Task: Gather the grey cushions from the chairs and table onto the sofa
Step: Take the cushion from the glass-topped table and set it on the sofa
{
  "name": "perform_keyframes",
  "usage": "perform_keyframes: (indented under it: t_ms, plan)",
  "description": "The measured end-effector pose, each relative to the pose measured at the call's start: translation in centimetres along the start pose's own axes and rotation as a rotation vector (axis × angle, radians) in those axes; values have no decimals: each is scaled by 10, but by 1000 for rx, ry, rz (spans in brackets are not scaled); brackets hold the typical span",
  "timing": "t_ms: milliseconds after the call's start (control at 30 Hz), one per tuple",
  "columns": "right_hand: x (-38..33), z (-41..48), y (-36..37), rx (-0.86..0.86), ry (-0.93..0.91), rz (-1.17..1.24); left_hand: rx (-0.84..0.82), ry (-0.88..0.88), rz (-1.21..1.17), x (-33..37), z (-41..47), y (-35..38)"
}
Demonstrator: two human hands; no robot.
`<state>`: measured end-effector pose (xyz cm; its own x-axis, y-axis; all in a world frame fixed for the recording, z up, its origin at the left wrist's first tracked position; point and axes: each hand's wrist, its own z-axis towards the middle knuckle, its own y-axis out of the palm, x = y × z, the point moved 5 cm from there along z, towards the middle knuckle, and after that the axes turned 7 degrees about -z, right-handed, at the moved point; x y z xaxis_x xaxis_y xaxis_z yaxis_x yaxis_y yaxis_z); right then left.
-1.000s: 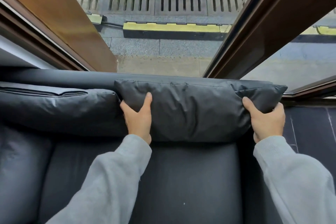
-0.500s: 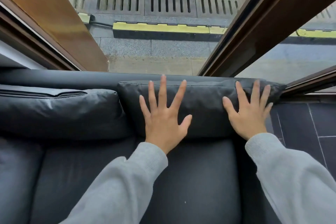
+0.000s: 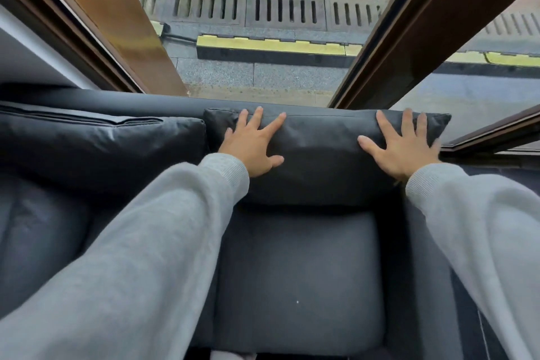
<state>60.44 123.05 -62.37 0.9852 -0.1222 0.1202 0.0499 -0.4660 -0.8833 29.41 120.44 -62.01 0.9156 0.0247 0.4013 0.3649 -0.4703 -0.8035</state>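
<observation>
A dark grey cushion point(image 3: 324, 149) stands upright against the backrest of the dark sofa point(image 3: 298, 278), above the right seat. My left hand point(image 3: 252, 145) lies flat on its left part, fingers spread. My right hand point(image 3: 401, 146) presses flat on its right part, fingers spread toward the top edge. Neither hand grips it. A second dark cushion point(image 3: 99, 146) leans against the backrest to the left, touching the first one.
Behind the sofa is a large window with brown wooden frames point(image 3: 409, 29); outside lie paving, a drain grate point(image 3: 263, 7) and a yellow-topped strip point(image 3: 271, 45). Dark floor tiles point(image 3: 496, 342) show at the right of the sofa.
A second ago both hands gripped the cushion's lower corners. They let go, opened flat on its face, and have since slid up and outward toward its top edge.
</observation>
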Motion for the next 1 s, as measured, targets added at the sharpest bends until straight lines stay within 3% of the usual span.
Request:
perform_keyframes:
  t_ms: [200, 433, 600, 800, 1000]
  plan:
    - [17, -84, -41, 109, -140, -82, 122, -147, 74, 39, -98, -46]
    - [82, -225, -95, 150, -255, 8, 257, -345, -42, 123, -267, -55]
    - [97, -307, -119, 182, -338, -11, 363, -368, -35, 160, -361, -54]
    - [14, -414, -130, 140, -515, -105, 481, -458, -53, 150, -499, -66]
    - [-151, -608, -112, 216, -876, -175, 665, -748, -141, 65, -733, -50]
